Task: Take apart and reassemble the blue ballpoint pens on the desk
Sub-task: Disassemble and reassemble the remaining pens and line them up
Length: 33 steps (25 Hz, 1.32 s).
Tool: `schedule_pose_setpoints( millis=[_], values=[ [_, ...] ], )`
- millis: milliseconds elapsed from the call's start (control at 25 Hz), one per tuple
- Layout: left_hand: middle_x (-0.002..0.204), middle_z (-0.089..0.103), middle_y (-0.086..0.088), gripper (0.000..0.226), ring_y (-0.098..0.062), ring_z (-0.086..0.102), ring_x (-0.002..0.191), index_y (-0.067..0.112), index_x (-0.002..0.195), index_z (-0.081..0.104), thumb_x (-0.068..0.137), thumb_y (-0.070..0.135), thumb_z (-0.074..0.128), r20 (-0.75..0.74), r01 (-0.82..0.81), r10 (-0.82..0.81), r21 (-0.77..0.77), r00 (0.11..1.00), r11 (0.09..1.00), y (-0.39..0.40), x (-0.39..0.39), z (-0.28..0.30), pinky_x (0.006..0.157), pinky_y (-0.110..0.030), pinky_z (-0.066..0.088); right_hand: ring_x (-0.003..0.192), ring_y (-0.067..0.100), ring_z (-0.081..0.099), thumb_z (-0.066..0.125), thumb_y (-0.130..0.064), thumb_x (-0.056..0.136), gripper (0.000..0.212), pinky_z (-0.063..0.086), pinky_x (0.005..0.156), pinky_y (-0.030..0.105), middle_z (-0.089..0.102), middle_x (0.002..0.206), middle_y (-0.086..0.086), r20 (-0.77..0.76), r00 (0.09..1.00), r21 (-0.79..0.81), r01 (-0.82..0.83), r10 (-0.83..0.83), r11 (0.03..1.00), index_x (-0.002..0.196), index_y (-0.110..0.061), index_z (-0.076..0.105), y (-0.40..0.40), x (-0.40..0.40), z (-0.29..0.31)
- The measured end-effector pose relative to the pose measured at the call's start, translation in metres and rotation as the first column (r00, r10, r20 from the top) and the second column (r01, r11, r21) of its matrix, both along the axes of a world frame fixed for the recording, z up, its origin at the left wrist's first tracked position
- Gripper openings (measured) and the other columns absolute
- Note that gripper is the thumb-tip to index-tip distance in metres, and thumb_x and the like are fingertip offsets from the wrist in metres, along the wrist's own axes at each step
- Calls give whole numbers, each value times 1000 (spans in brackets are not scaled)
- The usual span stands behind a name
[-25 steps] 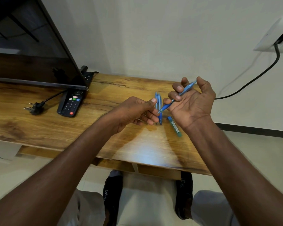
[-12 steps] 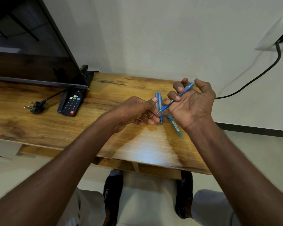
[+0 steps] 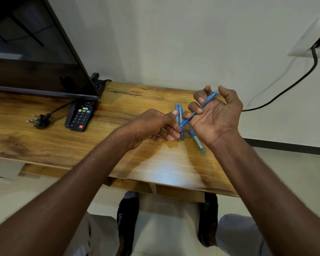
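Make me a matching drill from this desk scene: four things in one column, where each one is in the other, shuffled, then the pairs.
Things
1. remote control
2. power plug
3. blue pen
4. teal tube

Places
A. held in the right hand
B. lying loose, far left on the desk
C. partly under the screen's corner
D. on the desk below the right wrist

Pairs: 1-C, 2-B, 3-A, 4-D

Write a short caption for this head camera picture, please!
Right hand holds a blue pen above a wooden desk, left hand beside its tip.
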<state>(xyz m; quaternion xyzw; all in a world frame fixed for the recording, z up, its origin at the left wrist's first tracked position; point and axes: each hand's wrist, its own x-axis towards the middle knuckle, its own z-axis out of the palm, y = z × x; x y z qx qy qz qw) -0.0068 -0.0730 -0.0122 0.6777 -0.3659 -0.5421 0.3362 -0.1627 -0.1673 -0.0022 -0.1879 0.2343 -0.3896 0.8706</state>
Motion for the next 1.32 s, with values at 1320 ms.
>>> schedule_pose_setpoints(
  millis=[1320],
  values=[
    [100, 82, -12, 57, -23, 74, 90, 7, 111, 74, 106, 57, 48, -17, -5, 5, -2, 1000, 1000, -1, -2, -2, 75, -34, 49, 57, 16, 30, 41, -42, 101, 30, 31, 62, 33, 43, 69, 0, 17, 999, 10, -45, 45, 999, 95, -16, 55, 0, 2, -1]
  ],
)
